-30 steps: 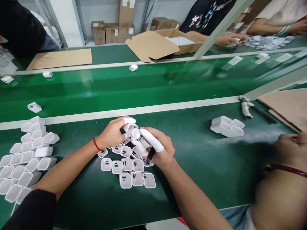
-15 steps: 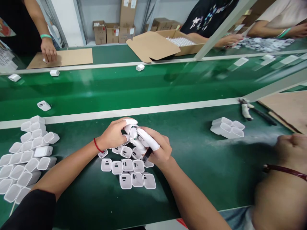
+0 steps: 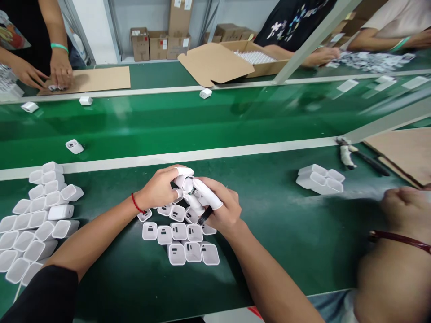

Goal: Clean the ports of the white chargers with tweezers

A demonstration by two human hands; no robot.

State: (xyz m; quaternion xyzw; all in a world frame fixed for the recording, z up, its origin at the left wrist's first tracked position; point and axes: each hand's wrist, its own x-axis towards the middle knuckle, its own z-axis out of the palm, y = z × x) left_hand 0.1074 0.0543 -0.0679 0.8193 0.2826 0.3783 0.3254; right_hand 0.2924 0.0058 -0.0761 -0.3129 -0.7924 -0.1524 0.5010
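Note:
My left hand point(image 3: 160, 186), with white covers on its fingertips and a red string on the wrist, is closed around one side of a white plastic charger case point(image 3: 187, 184). From the other side my right hand point(image 3: 220, 204), also in white finger covers, pinches at the same case. Small parts show at its opening, but the fingers hide most of it. A black stick-like piece point(image 3: 205, 216) pokes out below the right fingers; its kind is unclear. Under both hands, several open white charger cases point(image 3: 179, 232) stand in rows on the green table point(image 3: 124, 278).
More white cases point(image 3: 37, 220) crowd the left side, and a small group point(image 3: 319, 179) stands to the right. Pliers point(image 3: 345, 152) lie near a cardboard sheet point(image 3: 400, 150). A co-worker's blurred arm point(image 3: 393, 269) reaches in at right. Behind runs a green conveyor belt point(image 3: 161, 116) carrying white pieces.
White pieces on the belt have shifted right. Across it, a co-worker's second hand has come in at the left. My own hands have barely moved, still around the case.

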